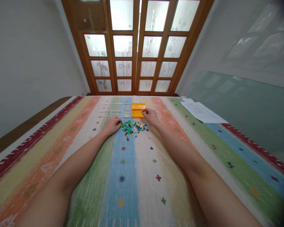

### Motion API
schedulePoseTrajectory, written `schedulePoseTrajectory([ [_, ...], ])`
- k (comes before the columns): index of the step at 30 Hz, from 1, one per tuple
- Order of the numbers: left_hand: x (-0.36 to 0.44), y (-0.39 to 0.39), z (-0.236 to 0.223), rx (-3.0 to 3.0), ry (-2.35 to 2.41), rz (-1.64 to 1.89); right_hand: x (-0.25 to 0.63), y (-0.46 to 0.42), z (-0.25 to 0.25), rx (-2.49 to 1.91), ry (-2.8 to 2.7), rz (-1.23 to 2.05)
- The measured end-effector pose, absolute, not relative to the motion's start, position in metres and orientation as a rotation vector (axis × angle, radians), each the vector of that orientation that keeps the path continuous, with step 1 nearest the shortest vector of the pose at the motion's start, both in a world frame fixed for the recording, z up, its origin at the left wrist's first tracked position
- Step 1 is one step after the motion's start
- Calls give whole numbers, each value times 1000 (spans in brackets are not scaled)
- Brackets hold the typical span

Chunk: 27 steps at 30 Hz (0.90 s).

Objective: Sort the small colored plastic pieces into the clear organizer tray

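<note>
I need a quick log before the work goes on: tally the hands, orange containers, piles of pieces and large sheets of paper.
Hands: 2 (left hand, right hand)
Orange container: 1, counted as one unit
Pile of pieces: 1, its pieces too crowded to count
Large sheet of paper: 1
Total: 5

Left arm (85,157): bare along its whole visible length; broad at the lower picture edge, slimming steadily to a narrow wrist (104,132); outline smooth, surface plain. Right arm (180,146): bare likewise; thick about the elbow (200,171), with a long, even taper toward the hand; smooth and plain. Left hand (113,125): bare, compact, with rounded back and slender fingers. Right hand (151,116): bare, of similar build, slim-fingered. Nails: too small to tell.
</note>
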<state>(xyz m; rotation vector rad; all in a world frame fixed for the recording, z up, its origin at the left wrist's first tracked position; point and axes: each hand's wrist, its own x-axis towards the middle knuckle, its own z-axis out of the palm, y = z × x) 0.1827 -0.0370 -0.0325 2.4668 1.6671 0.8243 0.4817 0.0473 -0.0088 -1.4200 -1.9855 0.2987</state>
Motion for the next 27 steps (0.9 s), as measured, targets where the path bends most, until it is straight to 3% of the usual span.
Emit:
schedulePoseTrajectory([
  [14, 180, -33, -37, 2459, 1641, 832, 498, 63, -17, -1551, -1955, 206],
  [27, 180, -34, -36, 2484, 1620, 828, 515, 62, 6, -1468, -2037, 253],
])
